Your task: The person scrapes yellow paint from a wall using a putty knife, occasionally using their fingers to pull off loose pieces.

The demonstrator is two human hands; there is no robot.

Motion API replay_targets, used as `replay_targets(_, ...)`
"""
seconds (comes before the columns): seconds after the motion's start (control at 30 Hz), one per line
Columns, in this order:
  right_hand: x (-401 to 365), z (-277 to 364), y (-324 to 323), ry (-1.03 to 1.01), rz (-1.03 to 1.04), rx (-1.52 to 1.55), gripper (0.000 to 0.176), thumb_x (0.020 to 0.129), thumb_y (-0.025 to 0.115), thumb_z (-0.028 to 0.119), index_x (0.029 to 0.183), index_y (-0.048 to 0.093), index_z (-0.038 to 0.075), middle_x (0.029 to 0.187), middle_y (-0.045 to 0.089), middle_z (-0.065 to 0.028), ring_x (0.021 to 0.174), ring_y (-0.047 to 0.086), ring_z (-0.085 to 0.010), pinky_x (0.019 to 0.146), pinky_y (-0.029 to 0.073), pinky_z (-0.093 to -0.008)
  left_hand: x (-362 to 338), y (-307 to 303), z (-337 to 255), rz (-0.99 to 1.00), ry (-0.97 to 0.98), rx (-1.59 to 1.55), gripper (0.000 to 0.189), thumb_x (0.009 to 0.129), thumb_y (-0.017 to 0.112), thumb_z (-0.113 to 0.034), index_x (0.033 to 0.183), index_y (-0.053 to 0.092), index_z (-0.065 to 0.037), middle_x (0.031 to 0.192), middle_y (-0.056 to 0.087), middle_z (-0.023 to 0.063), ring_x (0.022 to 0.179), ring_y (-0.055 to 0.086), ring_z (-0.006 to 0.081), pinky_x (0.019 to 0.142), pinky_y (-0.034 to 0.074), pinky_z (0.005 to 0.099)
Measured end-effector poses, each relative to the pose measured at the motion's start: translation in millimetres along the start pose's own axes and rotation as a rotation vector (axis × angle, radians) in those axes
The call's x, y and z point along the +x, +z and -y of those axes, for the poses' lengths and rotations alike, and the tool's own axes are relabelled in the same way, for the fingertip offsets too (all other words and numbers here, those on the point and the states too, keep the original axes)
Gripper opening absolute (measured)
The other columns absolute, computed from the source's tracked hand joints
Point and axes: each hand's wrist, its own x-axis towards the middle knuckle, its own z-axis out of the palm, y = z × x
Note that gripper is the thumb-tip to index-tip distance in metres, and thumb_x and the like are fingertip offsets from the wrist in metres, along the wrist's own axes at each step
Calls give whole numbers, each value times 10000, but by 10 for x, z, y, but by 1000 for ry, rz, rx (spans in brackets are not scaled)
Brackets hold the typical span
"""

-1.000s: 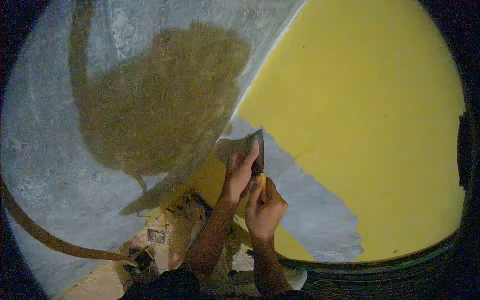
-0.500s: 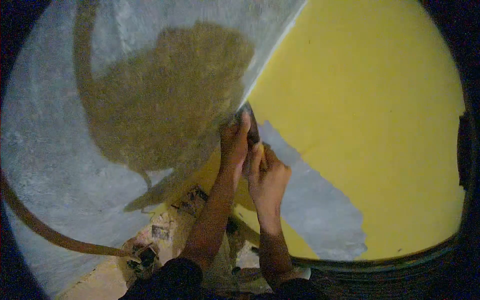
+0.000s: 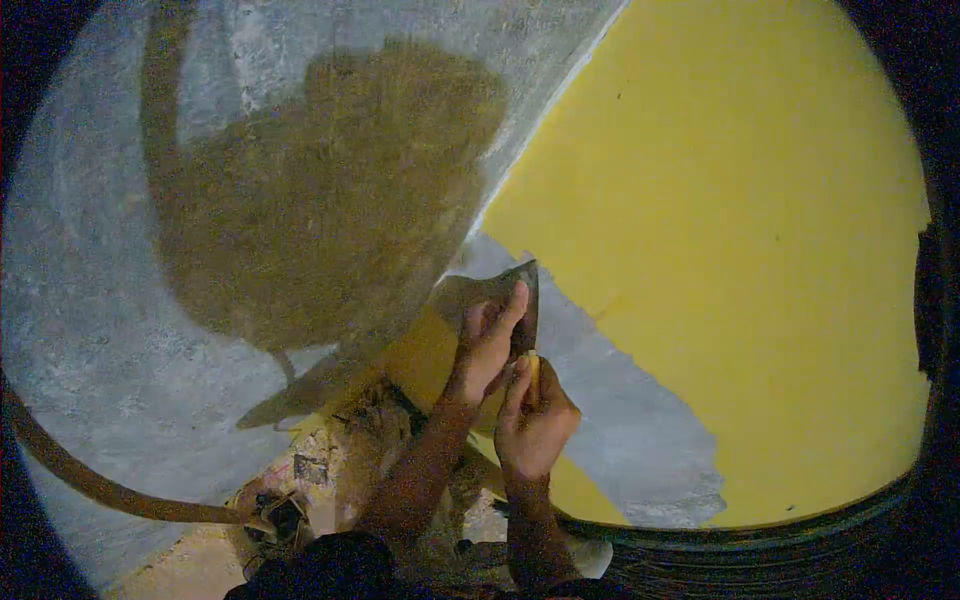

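A dark flat blade (image 3: 527, 305) with a yellow handle (image 3: 534, 368) lies against the surface at the centre. My right hand (image 3: 535, 420) is closed round the yellow handle. My left hand (image 3: 492, 340) is on the blade's left side, its fingers pointing up along it and pressed to it. Beside the blade's tip runs the ragged edge of a yellow layer (image 3: 740, 220). Between that layer and my hands a bare grey strip (image 3: 630, 410) slopes down to the right.
A grey surface (image 3: 90, 250) with a large dark shadow spans the left. A brown hose or cable (image 3: 110, 497) curves to a dark object (image 3: 280, 520) at the lower left. A dark curved rim (image 3: 760, 533) borders the yellow layer below.
Both hands and the blade have moved down and slightly right, away from the upper corner of the yellow layer. More bare grey shows above the blade's tip.
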Motion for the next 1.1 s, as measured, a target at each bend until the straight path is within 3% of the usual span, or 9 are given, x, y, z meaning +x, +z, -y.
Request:
replay_targets(0.13, -66, -69, 116, 14, 20, -11, 246, 975, 537, 165, 803, 581, -5, 586, 536, -165, 450, 483, -276, 477, 412, -375, 105, 6, 299, 69, -102, -208, 480, 909, 622, -511, 670, 556, -101, 633, 492, -18, 623, 435, 92, 560, 361, 314)
replay_targets(0.23, 49, -78, 177, -19, 4, -32, 259, 979, 526, 171, 795, 576, -4, 598, 544, -184, 463, 513, -315, 485, 424, -390, 145, 59, 153, -184, -216, -113, 477, 924, 594, -514, 722, 575, -83, 652, 509, 10, 636, 455, 124, 580, 380, 343)
replay_targets(0.3, 227, -51, 248, -56, -3, -46, 265, 982, 519, 175, 794, 573, -4, 608, 549, -196, 478, 533, -342, 490, 431, -397, 337, -29, 214, -58, -39, 15, 487, 939, 564, -520, 762, 577, -66, 672, 518, 30, 649, 468, 148, 604, 403, 364)
replay_targets(0.43, 483, 51, 328, -71, 103, 53, 281, 983, 517, 202, 813, 579, -13, 634, 567, -221, 548, 563, -411, 501, 444, -406, 698, -122, 164, -114, 134, 115, 509, 948, 544, -523, 757, 561, -51, 672, 516, 28, 653, 466, 149, 598, 402, 348)
replay_targets(0.5, 320, -3, 342, -49, 45, 33, 282, 974, 544, 215, 822, 590, -18, 624, 565, -217, 524, 577, -379, 500, 443, -411, 411, -106, 23, -110, -97, -105, 494, 945, 566, -501, 729, 545, -58, 669, 511, 8, 644, 447, 133, 581, 386, 323)
replay_targets(0.6, 19, -84, 311, -28, -73, 91, 271, 968, 562, 208, 826, 601, -21, 579, 531, -179, 460, 533, -250, 475, 412, -370, 147, -79, 319, -98, -46, -150, 471, 935, 597, -484, 708, 548, -74, 670, 512, -17, 630, 439, 103, 567, 373, 297)
replay_targets(0.7, -111, -125, 234, 117, 29, -2, 257, 968, 560, 182, 809, 597, -16, 542, 479, -130, 469, 438, -132, 458, 365, -323, 99, -145, 470, 52, -133, -215, 450, 917, 627, -481, 708, 569, -88, 674, 507, -36, 622, 434, 76, 571, 375, 282)
replay_targets(0.83, -18, -31, 118, 98, 18, 13, 259, 970, 549, 173, 790, 585, -10, 530, 440, -99, 494, 365, -106, 455, 327, -297, 29, -75, 267, 92, -284, -382, 429, 901, 647, -491, 729, 591, -102, 695, 535, -32, 617, 459, 74, 568, 374, 255)
replay_targets(1.1, 124, -52, 348, -86, -37, 0, 241, 962, 557, 180, 801, 603, 7, 581, 551, -173, 456, 477, -319, 475, 418, -376, 306, -138, 220, -32, -58, -189, 442, 901, 636, -508, 759, 610, -90, 711, 561, -23, 629, 495, 82, 551, 397, 280)
